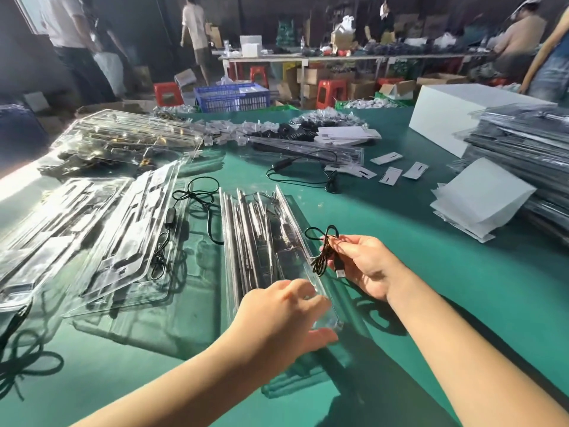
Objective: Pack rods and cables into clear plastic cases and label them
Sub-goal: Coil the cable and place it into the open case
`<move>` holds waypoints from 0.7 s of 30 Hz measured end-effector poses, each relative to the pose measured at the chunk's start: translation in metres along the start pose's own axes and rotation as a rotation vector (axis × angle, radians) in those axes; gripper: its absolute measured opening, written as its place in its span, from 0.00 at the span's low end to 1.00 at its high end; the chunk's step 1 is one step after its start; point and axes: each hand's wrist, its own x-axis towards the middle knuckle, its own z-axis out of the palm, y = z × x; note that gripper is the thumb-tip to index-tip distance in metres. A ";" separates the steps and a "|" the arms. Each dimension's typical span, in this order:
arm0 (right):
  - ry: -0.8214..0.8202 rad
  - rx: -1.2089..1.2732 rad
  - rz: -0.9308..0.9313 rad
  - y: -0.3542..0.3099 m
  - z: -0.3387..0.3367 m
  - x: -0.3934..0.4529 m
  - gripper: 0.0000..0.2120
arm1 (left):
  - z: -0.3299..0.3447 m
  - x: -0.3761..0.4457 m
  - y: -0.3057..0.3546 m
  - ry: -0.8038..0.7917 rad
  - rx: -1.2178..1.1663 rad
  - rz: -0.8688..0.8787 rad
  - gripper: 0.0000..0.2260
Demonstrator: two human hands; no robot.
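Clear plastic case [264, 241], one, long, lying open on the green desk [415, 272] directly ahead, rods [246, 238] laid lengthwise in its channels, their count not readable through the glare; its near end sits under the left hand, its right rim just beside the right hand. Further clear cases: two flat ones [101, 241] to the left of it, side by side, the nearer with one black cable [167, 223] looped across it; one heaped pile [129, 140] beyond them at far left; one tall stack [523, 155] at the right edge of the desk. White box [455, 115], one, behind that stack. White sheets [483, 198], one loose sheaf, leaning at the stack's foot. Label cards [400, 174], at least four, scattered near the desk's middle. Loose black cable [308, 177], one, uncoiled beyond the open case. Left hand [277, 312]: fingers lightly curled over the case's near end, thumb below its edge, gripping it. Right hand [363, 266]: pinching one bundled black cable [323, 254] with its plug [340, 271] hanging, held just off the case's right rim.
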 end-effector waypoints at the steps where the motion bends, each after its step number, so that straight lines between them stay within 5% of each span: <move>1: -0.008 -0.003 0.002 0.000 -0.001 0.000 0.08 | -0.001 -0.002 -0.001 0.017 -0.030 0.035 0.20; 5: -0.017 -0.038 -0.010 0.001 -0.002 -0.003 0.07 | -0.001 -0.008 -0.015 0.126 -0.027 0.180 0.08; 9: -0.039 -0.074 -0.059 0.001 0.003 -0.004 0.07 | 0.016 -0.017 -0.028 0.274 0.034 0.185 0.07; 15: -0.064 -0.164 -0.071 0.000 0.002 -0.004 0.05 | 0.023 -0.024 -0.035 0.588 -0.433 -0.105 0.08; 21: -0.121 -0.640 -0.181 -0.015 0.008 -0.005 0.06 | 0.028 -0.024 -0.040 0.666 -0.574 -0.171 0.05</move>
